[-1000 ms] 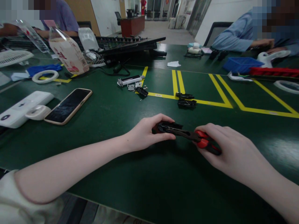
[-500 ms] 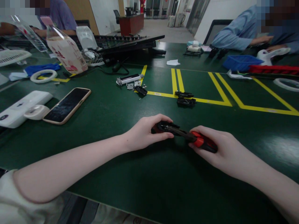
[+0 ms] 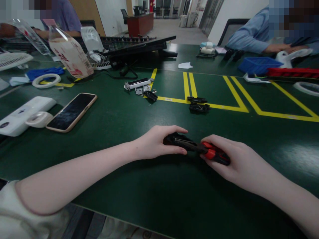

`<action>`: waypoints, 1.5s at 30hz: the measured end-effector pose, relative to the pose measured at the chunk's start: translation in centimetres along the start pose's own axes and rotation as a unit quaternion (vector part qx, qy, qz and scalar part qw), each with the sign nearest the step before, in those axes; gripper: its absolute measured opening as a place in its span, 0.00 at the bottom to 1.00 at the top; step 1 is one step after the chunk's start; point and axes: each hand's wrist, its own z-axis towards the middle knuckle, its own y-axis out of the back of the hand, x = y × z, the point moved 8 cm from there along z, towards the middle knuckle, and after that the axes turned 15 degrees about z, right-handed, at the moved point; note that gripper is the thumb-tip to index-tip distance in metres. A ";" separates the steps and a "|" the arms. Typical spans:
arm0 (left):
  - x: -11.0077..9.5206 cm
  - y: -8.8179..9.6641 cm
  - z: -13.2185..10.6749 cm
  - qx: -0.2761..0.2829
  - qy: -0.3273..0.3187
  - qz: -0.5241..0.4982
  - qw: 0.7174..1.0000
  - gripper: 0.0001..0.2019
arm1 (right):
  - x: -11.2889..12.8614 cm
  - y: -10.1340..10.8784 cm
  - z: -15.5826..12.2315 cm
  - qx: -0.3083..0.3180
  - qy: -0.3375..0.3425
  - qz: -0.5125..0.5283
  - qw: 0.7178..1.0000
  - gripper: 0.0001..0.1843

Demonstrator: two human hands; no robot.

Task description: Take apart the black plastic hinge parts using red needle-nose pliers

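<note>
Pliers (image 3: 211, 152) with red and black handles are wrapped in my right hand (image 3: 234, 159), their dark jaws pointing left. My left hand (image 3: 159, 142) curves around a long black part (image 3: 180, 141), thumb below and fingers above, the fingertips reaching past its sides. The plier jaws meet the right end of this part; whether they bite on it or only touch I cannot tell. Beyond my hands lie two similar black pieces (image 3: 198, 107) and a smaller black piece (image 3: 150, 96) beside small metal plates (image 3: 143, 90).
A silver-and-black bar (image 3: 139, 84) lies behind the plates. Left are a phone (image 3: 72, 113), a white device (image 3: 22, 116) and a leaning bottle (image 3: 69, 53). Yellow tape (image 3: 224, 107) marks the green table. A blue basket (image 3: 259, 65) stands at right; two people sit across.
My right hand and the pliers have shifted slightly left. The black part has turned a little and tipped lower at its right end, and my left fingers have spread slightly.
</note>
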 end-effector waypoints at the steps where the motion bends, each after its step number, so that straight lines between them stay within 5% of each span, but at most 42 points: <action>1: -0.1 0.0 0.0 0.000 0.000 0.002 1.000 0.23 | -0.1 0.0 0.0 0.000 -0.001 -0.004 1.000 0.14; 22: 0.2 -0.3 -0.2 0.010 0.022 0.009 1.000 0.19 | 1.0 0.3 -0.2 -0.068 0.111 -0.112 0.985 0.15; 38: -0.2 -0.1 -0.1 0.004 0.010 -0.005 1.000 0.18 | -1.8 -0.8 -0.2 -0.022 -0.001 0.027 0.999 0.15; 45: -0.1 0.0 -0.1 0.004 0.013 -0.014 1.000 0.17 | -0.9 -0.3 -0.5 -0.072 0.092 -0.043 0.992 0.15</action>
